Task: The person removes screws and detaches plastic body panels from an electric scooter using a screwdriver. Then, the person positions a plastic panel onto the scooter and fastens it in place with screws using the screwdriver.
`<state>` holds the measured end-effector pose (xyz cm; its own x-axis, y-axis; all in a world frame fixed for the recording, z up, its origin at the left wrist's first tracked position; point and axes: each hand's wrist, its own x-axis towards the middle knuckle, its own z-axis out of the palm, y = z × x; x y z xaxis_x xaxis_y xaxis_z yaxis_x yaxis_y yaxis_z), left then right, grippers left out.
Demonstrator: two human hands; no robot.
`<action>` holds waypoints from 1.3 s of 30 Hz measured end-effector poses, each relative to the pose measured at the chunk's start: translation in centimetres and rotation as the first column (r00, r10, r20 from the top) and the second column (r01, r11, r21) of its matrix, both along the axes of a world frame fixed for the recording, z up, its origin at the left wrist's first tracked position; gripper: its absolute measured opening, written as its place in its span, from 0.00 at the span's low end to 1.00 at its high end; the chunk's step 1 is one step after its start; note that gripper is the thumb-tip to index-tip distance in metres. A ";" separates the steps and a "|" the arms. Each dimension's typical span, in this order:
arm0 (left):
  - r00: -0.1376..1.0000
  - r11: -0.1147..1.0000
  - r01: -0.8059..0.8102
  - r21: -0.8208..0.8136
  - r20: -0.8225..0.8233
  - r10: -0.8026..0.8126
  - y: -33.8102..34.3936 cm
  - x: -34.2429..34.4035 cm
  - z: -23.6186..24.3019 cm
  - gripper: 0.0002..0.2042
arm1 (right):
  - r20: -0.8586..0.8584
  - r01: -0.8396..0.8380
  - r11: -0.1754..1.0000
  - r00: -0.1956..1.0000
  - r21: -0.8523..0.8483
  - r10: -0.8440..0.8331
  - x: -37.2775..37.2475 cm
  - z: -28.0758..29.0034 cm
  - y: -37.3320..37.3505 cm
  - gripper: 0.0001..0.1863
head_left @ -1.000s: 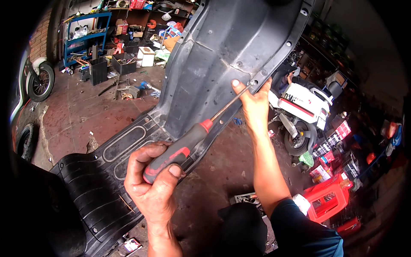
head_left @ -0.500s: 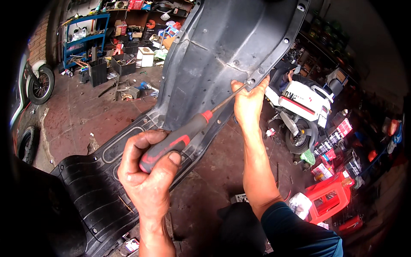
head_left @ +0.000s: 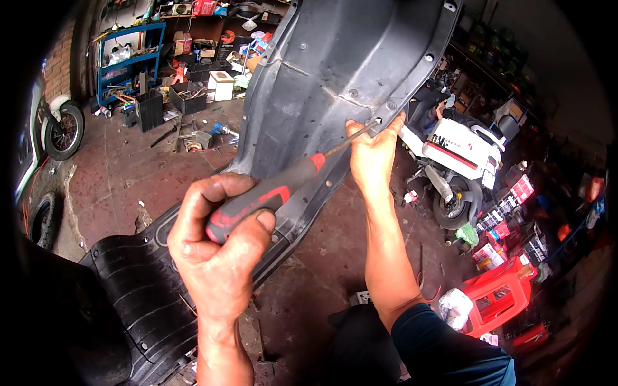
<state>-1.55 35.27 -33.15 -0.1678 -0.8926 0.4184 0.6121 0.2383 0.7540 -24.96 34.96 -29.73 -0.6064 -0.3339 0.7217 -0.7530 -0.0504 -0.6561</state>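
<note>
My left hand [head_left: 219, 264] is closed around the grey and red handle of a screwdriver [head_left: 290, 180]. Its shaft slants up to the right, with the tip at a hole along the right edge of a large black plastic panel [head_left: 315, 71], beside my right hand [head_left: 374, 154]. That hand grips the panel's edge, thumb on the near face and a fingertip showing at the rim; the other fingers are hidden behind it. The panel rises tilted in front of me, and its ribbed lower part [head_left: 138, 283] reaches down to the left. Several holes dot its rim.
A white scooter [head_left: 457, 154] stands at the right, above a red plastic stool [head_left: 499, 299] and several boxes. A blue shelf cart [head_left: 132, 58] is at the back left near scattered tools and bins. A wheel [head_left: 64, 130] and a loose tyre [head_left: 45, 219] are far left.
My left hand and the screwdriver handle have shifted slightly up, while the tip stays near the same hole. My right hand keeps its grip on the panel. The view has shifted slightly.
</note>
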 end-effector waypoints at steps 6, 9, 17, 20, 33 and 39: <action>0.989 0.985 0.008 -0.170 0.150 0.018 -0.7 0.4 3.1 0.13 | 0.009 0.019 1.000 1.000 0.012 -0.019 -0.2 -0.3 -0.1 0.50; 0.981 0.972 -0.014 -0.234 0.186 0.059 -0.7 0.3 4.6 0.13 | 0.006 0.032 0.999 0.999 0.022 -0.032 0.3 0.1 0.2 0.50; 0.861 0.853 -0.240 -0.463 0.303 0.407 -0.8 -0.1 6.6 0.15 | 0.049 0.151 0.983 0.986 0.107 -0.157 1.2 0.7 -0.1 0.51; 0.819 0.679 -0.363 -0.639 0.128 0.559 -0.6 -0.7 6.0 0.18 | 0.007 0.132 0.991 0.991 0.017 -0.132 0.1 -0.2 -0.3 0.51; 0.814 0.639 -0.457 -0.619 -0.001 0.581 0.0 -2.1 6.3 0.20 | 0.057 0.122 0.989 0.990 0.079 -0.127 0.3 0.2 0.1 0.50; 0.867 0.730 -0.367 -0.577 0.071 0.493 -1.3 -0.9 5.6 0.21 | 0.050 0.070 0.994 0.996 0.090 -0.075 1.3 0.8 0.3 0.52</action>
